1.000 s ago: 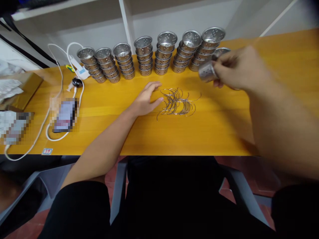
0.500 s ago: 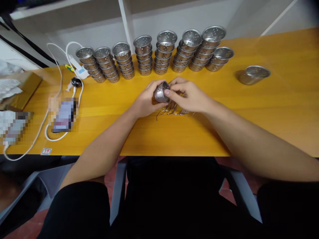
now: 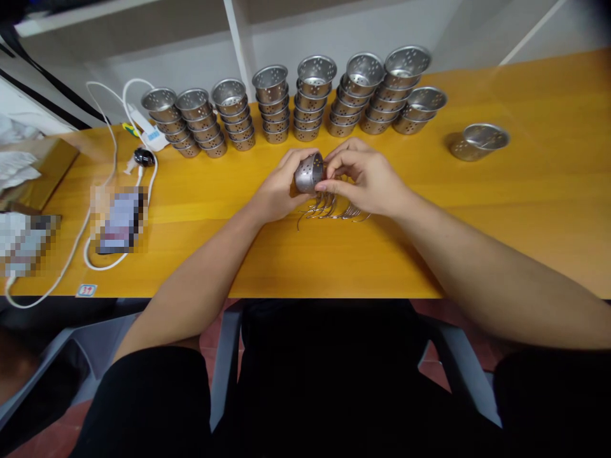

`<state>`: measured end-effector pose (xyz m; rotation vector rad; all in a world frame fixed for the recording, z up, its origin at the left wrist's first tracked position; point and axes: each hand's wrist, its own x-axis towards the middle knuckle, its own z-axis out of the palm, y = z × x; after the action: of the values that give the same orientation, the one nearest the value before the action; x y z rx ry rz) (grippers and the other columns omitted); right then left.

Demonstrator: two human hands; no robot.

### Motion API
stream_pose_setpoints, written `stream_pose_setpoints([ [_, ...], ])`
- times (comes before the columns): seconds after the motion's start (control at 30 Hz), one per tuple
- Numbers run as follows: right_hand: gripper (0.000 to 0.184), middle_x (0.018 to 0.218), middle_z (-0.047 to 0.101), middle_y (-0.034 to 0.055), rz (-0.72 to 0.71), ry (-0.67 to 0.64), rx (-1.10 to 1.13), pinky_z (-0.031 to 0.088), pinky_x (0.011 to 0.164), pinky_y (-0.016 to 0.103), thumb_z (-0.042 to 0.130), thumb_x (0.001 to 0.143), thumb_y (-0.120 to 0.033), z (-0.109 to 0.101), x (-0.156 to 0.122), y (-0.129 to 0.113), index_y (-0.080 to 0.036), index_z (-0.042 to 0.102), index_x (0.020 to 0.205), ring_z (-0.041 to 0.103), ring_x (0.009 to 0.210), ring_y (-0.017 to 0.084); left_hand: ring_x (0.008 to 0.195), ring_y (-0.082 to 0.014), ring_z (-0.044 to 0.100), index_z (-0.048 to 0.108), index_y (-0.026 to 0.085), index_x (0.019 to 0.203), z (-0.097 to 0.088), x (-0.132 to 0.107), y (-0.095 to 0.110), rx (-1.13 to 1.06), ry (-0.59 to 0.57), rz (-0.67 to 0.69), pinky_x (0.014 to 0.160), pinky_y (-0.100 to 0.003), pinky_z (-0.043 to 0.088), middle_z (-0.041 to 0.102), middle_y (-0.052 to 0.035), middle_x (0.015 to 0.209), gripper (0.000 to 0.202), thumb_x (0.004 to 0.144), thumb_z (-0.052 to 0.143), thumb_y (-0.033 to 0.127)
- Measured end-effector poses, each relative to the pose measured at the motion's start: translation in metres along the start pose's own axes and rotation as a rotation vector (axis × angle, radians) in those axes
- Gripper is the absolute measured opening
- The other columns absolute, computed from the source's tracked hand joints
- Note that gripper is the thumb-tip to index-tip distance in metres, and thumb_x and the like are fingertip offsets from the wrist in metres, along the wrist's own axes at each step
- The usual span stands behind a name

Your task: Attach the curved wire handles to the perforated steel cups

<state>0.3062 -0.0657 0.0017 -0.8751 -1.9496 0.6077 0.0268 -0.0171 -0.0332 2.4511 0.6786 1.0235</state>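
Observation:
A small perforated metal cup [image 3: 308,173] lies tilted in my left hand [image 3: 280,187], its open side facing right. The fingers wrap round its far side and the thumb supports it from below. My right hand [image 3: 365,178] is at the cup's rim with thumb and fingers pinched together; whatever is between them is hidden or too small to make out. On the table below both hands lies a bunch of thin curved metal wires [image 3: 329,210], partly covered by the hands.
Several stacks of perforated metal cups [image 3: 311,121] line the back of the table [image 3: 334,267]. A single metal cup [image 3: 478,141] lies tilted at the right. At the left are a phone [image 3: 121,219], a white cable [image 3: 114,152], a power strip [image 3: 147,130] and a cardboard box [image 3: 52,168].
My right hand has drawn slightly back from inside the cup's rim, and its thumb now sits lower. The left hand still holds the cup, with its opening turned a little.

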Motion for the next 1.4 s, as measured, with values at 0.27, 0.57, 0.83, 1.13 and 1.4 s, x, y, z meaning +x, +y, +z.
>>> stream_pose_setpoints([
  [0.27, 0.054, 0.136, 0.078, 0.017, 0.009, 0.177, -0.202, 0.072, 0.114, 0.074, 0.09, 0.108, -0.091, -0.007, -0.002, 0.006, -0.037, 0.087, 0.11, 0.072, 0.143, 0.051, 0.168, -0.047, 0.069, 0.056, 0.03, 0.178, -0.002, -0.005, -0.021, 0.017, 0.036, -0.086, 0.149, -0.068, 0.056, 0.07, -0.0194, 0.173, 0.102, 0.105, 0.087, 0.095],
  [0.57, 0.063, 0.14, 0.078, 0.0174, -0.052, -0.088, -0.232, 0.066, 0.127, 0.079, 0.093, 0.107, -0.087, -0.023, -0.008, 0.039, -0.034, 0.087, 0.141, 0.077, 0.136, 0.049, 0.163, -0.0448, 0.073, 0.056, 0.03, 0.175, 0.001, -0.006, -0.029, -0.056, 0.124, -0.177, 0.144, -0.068, 0.061, 0.072, -0.0186, 0.171, 0.101, 0.106, 0.081, 0.1],
  [0.83, 0.046, 0.147, 0.087, 0.0105, -0.141, -0.242, -0.144, 0.07, 0.118, 0.065, 0.067, 0.125, -0.077, -0.007, -0.003, -0.014, -0.037, 0.089, 0.125, 0.084, 0.13, 0.042, 0.169, -0.0427, 0.073, 0.05, 0.029, 0.181, 0.002, -0.007, -0.005, -0.138, -0.031, -0.085, 0.148, -0.065, 0.061, 0.071, -0.0211, 0.179, 0.098, 0.115, 0.065, 0.1],
  [1.13, 0.027, 0.13, 0.092, 0.0204, 0.473, 0.394, -0.906, 0.072, 0.109, 0.057, 0.085, 0.117, -0.02, -0.147, 0.025, -0.017, -0.019, 0.097, 0.142, 0.092, 0.116, 0.042, 0.172, -0.045, 0.071, 0.043, 0.028, 0.183, 0.003, -0.013, -0.021, -0.121, -0.015, -0.123, 0.147, -0.07, 0.058, 0.059, -0.0243, 0.193, 0.089, 0.119, 0.067, 0.085],
  [1.4, 0.031, 0.151, 0.087, 0.0342, 0.743, -0.026, -1.062, 0.064, 0.107, 0.051, 0.08, 0.124, -0.011, -0.147, 0.058, 0.015, -0.003, 0.091, 0.152, 0.085, 0.149, 0.044, 0.163, -0.0408, 0.076, 0.048, 0.024, 0.177, 0.001, -0.012, -0.015, -0.116, 0.005, -0.163, 0.142, -0.062, 0.062, 0.065, -0.0251, 0.185, 0.081, 0.115, 0.072, 0.071],
])
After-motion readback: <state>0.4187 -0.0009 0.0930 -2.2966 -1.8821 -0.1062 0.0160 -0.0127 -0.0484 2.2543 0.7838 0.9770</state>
